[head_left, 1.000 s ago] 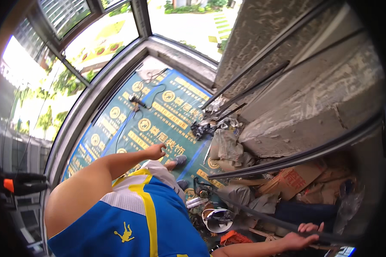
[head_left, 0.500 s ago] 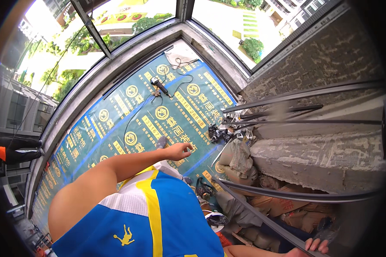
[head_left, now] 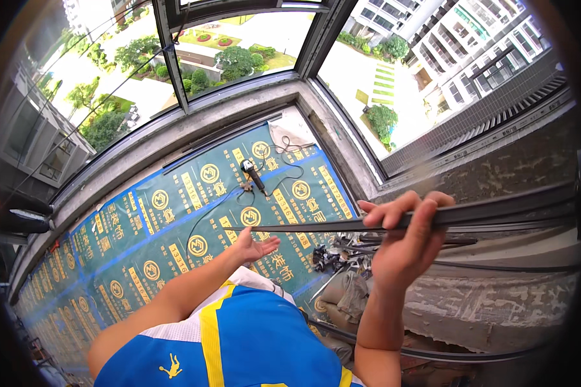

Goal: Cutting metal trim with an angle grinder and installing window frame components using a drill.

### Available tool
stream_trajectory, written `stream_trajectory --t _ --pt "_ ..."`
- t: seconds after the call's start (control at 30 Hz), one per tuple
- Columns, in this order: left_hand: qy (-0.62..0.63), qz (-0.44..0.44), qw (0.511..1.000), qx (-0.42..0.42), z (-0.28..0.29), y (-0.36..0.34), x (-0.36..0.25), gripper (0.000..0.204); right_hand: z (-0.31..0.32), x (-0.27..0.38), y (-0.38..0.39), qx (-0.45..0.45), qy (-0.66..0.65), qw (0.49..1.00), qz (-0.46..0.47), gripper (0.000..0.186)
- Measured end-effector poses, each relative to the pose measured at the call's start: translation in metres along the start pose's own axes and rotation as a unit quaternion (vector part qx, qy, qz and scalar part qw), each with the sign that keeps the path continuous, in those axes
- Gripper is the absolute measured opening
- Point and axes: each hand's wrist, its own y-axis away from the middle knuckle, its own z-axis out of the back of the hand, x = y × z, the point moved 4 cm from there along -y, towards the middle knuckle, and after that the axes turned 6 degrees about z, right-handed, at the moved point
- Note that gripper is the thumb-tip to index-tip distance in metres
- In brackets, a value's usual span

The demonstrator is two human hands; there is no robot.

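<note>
My right hand is raised at the right and closed around a long dark metal strip. The strip runs from the right edge past my grip and narrows to a tip above the floor sheet. Close to that tip is my left hand, palm turned up, fingers apart and holding nothing. Beyond it, an angle grinder with a black body lies on the green floor sheet, its cable trailing away.
Large windows wrap the far side above a concrete sill. At the right, more dark strips lie by a rough concrete ledge. Scrap and a greyish sack are heaped beside them.
My right hand has come up from the lower right, lifting the strip across the view. My left hand has opened and turned palm up. The view has tilted upward, showing more window.
</note>
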Motion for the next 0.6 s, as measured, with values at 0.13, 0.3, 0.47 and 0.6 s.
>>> stream_trajectory --t 0.13,0.3,0.47,0.6 --pt "0.086 -0.189 0.978 0.008 0.009 0.021 -0.107 0.069 -0.033 -0.050 -0.027 0.064 -0.099 0.993 0.000 0.029" --pt "0.176 -0.233 0.956 -0.006 0.000 0.016 -0.132 0.035 -0.036 -0.069 -0.070 0.125 -0.116 0.985 0.033 0.040" --pt "0.125 -0.208 0.970 -0.012 -0.033 -0.061 -0.121 0.024 0.024 -0.029 -0.171 0.040 -0.149 0.982 0.106 0.047" --pt "0.000 -0.136 0.990 0.025 -0.144 -0.114 -0.072 0.033 0.099 -0.010 -0.239 0.080 -0.148 0.970 0.175 0.038"
